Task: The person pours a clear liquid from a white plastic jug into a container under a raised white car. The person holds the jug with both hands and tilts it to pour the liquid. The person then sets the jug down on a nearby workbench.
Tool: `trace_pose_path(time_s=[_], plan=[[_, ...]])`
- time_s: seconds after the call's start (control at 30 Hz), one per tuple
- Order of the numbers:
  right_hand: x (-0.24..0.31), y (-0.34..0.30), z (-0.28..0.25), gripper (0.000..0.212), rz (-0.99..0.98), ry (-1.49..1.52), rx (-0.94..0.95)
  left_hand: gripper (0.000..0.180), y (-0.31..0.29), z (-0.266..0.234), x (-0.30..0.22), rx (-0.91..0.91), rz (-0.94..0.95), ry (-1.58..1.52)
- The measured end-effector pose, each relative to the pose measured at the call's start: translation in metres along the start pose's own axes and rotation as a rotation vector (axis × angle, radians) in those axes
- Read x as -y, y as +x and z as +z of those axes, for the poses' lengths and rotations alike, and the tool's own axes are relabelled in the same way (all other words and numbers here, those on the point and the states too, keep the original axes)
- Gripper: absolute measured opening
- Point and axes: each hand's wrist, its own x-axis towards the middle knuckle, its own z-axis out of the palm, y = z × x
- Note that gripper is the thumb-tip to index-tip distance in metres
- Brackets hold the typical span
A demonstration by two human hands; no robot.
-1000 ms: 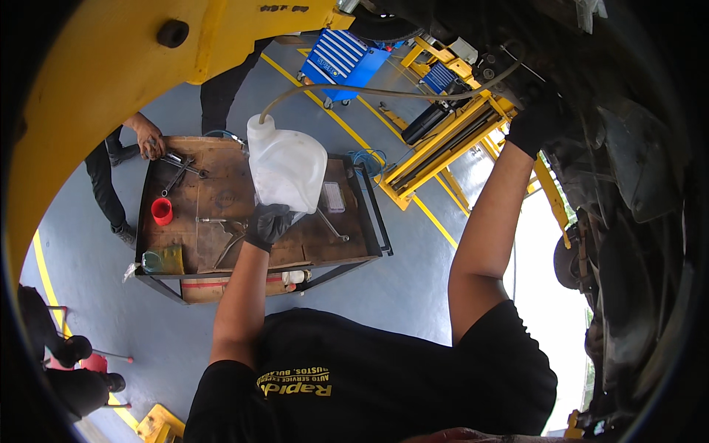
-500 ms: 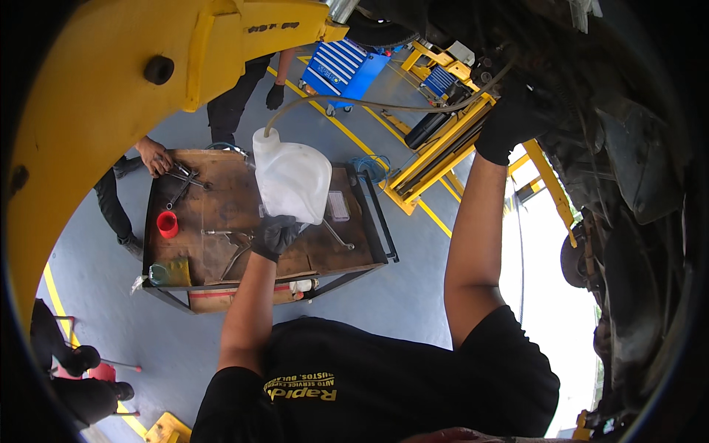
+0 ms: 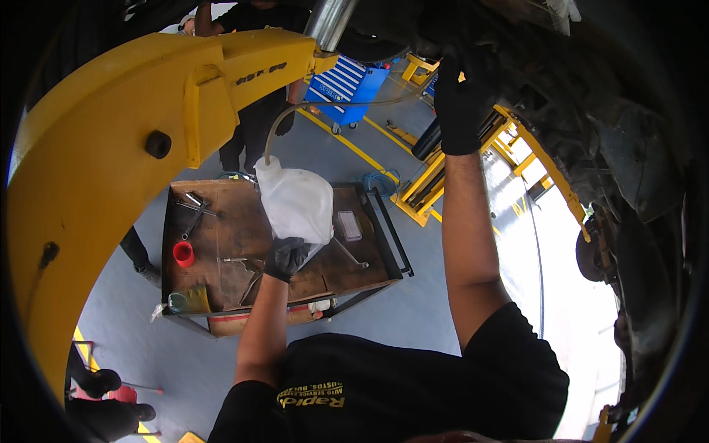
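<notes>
In my gloved left hand (image 3: 288, 257) is a white translucent plastic bottle (image 3: 299, 207), gripped at its lower end and tilted with its neck up and to the left. A thin brownish hose (image 3: 325, 105) comes out of the neck and arcs right to my gloved right hand (image 3: 464, 103). That hand is raised against the dark vehicle underside (image 3: 628, 162), closed around the hose end; its fingers are hard to make out against the dark parts.
Below the bottle stands a metal cart (image 3: 236, 221) with wrenches (image 3: 196, 218), a red cup (image 3: 183, 254) and a clear-and-yellow bag (image 3: 189, 299). A yellow lift arm (image 3: 111, 133) curves along the left. A blue tool cabinet (image 3: 343, 92) and co-workers (image 3: 255, 125) are beyond.
My right hand has moved left, away from the vehicle parts, and the hose end has come with it. The bottle stays in my left hand. A co-worker's hand has left the cart.
</notes>
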Motion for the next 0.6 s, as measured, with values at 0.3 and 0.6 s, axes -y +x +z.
trace_pose_path(time_s=[0.3, 0.6], plan=[[-0.007, 0.002, 0.017, 0.018, 0.104, -0.085, 0.084, 0.063, 0.008, -0.048, -0.008, 0.092, -0.028, 0.045], [-0.004, 0.031, -0.004, 0.036, -0.066, -0.148, 0.202, 0.063, 0.009, -0.004, 0.010, 0.059, 0.011, 0.092]])
